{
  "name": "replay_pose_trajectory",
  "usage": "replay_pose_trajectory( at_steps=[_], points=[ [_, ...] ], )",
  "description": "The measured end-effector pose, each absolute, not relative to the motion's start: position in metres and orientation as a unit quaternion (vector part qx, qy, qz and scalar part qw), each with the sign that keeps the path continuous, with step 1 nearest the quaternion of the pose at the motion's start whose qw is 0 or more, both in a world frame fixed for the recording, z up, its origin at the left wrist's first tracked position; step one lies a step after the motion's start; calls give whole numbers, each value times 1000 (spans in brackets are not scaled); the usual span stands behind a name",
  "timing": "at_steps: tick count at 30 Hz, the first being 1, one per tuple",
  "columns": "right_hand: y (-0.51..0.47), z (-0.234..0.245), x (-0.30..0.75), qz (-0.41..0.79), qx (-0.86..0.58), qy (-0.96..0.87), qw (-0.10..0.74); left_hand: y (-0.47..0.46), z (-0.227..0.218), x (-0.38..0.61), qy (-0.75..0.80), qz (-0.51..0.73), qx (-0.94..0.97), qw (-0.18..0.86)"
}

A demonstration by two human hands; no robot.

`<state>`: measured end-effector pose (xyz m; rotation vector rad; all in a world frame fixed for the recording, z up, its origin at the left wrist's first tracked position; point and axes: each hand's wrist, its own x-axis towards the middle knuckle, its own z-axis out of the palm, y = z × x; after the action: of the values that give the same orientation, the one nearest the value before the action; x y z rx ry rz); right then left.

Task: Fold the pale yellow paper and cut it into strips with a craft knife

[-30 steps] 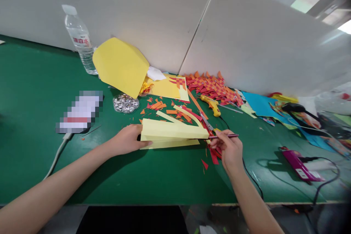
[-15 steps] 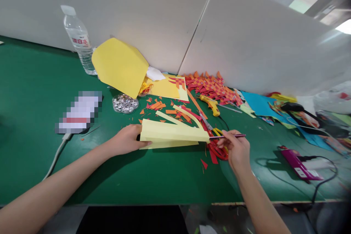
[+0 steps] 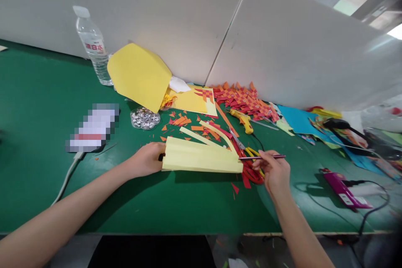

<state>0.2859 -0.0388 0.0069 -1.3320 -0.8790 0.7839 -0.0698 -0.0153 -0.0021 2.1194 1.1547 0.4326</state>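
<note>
My left hand (image 3: 147,160) pinches the left end of a folded pale yellow paper (image 3: 201,158) lying on the green table (image 3: 47,100). Thin cut strips fan out from the paper's top edge. In my right hand (image 3: 274,171) sits a thin dark pencil (image 3: 262,157), gripped with closed fingers, its tip touching the paper's right edge. Scissors with yellow and red handles (image 3: 248,155) lie just behind and under that hand.
A water bottle (image 3: 93,46), a large yellow sheet (image 3: 140,75), a pile of googly eyes (image 3: 144,118), woven orange-red paper fish (image 3: 245,99), a yellow glue gun (image 3: 241,118), blue sheets (image 3: 298,120), a purple device with cables (image 3: 342,189) and a blurred object (image 3: 92,127) lie around. White boards stand behind.
My right hand and pencil slid a little rightward. The folded paper has been flattened and turned so its lower face shows more.
</note>
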Motion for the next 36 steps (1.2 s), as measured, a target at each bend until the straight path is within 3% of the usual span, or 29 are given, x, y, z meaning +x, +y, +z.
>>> replay_pose_trajectory(
  at_steps=[13,19,21,24,26,31,36],
  points=[
    [-38,8,301,328,-579,-386,639,-15,-2,-70,429,168,813,357],
    [-65,26,291,227,-516,-449,694,-15,-3,-70,429,174,811,358],
    [-77,27,276,177,-520,-535,642,-15,-3,-70,424,178,811,363],
    [-86,21,253,130,-515,-727,435,-15,-3,-71,415,181,810,372],
    [-81,16,244,108,-506,-774,364,-15,-4,-70,417,181,809,372],
    [-48,18,237,134,-526,-733,410,-14,-6,-69,469,155,801,338],
    [-20,29,231,180,-553,-727,366,-14,-7,-69,457,155,809,336]
  ],
)
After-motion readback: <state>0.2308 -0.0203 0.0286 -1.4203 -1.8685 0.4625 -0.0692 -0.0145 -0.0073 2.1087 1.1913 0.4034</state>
